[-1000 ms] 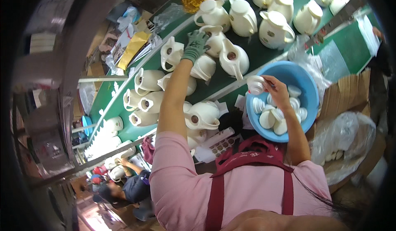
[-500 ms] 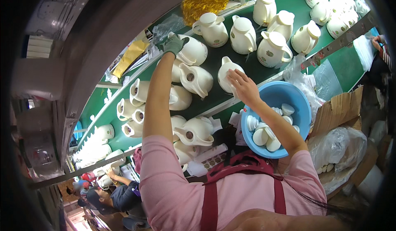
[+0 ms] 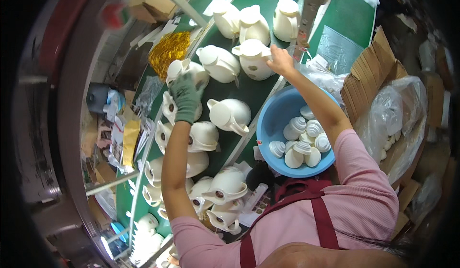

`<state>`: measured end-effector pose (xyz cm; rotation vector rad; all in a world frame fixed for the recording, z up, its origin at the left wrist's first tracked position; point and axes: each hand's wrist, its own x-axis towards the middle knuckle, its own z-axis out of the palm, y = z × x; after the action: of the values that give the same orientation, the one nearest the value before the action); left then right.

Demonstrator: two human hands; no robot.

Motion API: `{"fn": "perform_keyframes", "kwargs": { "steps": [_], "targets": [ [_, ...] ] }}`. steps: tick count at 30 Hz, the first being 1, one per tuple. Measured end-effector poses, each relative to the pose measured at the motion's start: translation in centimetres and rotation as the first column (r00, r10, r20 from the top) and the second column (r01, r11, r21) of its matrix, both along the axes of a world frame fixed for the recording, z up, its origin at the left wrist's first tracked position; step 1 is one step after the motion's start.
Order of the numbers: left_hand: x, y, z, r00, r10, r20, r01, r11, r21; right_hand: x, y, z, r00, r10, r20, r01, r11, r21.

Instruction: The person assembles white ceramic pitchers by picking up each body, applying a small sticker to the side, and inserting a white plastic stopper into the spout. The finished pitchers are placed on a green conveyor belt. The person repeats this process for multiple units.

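My left hand [image 3: 186, 93], in a grey-green knitted glove, lies against a lidded white jug [image 3: 196, 72], its fingers bent around the near side. What its fingertips touch is partly hidden. My bare right hand [image 3: 281, 60] grips another lidded jug [image 3: 254, 62] at its handle side, thumb upward. Between these two stands a third lidded jug [image 3: 219, 63]. Nearer to me is a lidded jug [image 3: 231, 114], touched by neither hand. Several jugs without lids [image 3: 203, 136] crowd the left, their round openings showing. Below my right forearm, a blue basin [image 3: 268, 119] holds several white stoppers [image 3: 297, 124].
The jugs stand on a green conveyor belt [image 3: 218, 91] with metal side rails. Past its left rail lie gold foil [image 3: 167, 52] and a yellow envelope [image 3: 130, 141]. An opened cardboard box [image 3: 366, 76] with clear plastic stands right of the basin. A slanted metal bar [image 3: 311, 11] crosses the belt.
My view has turned toward the right. My right hand has left the nearer jug's lid and taken another jug by its handle side. My left hand has shifted to a lidded jug.
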<state>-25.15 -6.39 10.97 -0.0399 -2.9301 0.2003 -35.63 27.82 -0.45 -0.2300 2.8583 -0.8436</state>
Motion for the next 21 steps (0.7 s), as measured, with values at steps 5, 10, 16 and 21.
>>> {"fn": "perform_keyframes", "kwargs": {
  "steps": [5,10,16,21],
  "targets": [
    [-6.8,11.7,1.0,0.896,-0.366,0.251,0.302,0.917,0.261,4.5,-2.2,-2.0,0.993,0.098,-0.060,-0.106,0.985,-0.134],
    [-12.3,16.1,0.7,0.780,-0.310,0.544,0.327,0.943,0.069,4.6,-1.5,-2.3,0.992,0.109,-0.067,-0.119,0.976,-0.181],
    [-13.6,12.9,-0.1,0.897,-0.204,0.392,0.050,0.928,0.369,4.5,-1.9,-1.9,0.990,0.121,-0.070,-0.132,0.974,-0.182],
    [-13.8,15.7,-1.2,0.902,-0.198,0.384,0.085,0.953,0.290,4.3,-1.4,-3.5,0.991,0.033,-0.128,-0.060,0.977,-0.207]
  ]
}}
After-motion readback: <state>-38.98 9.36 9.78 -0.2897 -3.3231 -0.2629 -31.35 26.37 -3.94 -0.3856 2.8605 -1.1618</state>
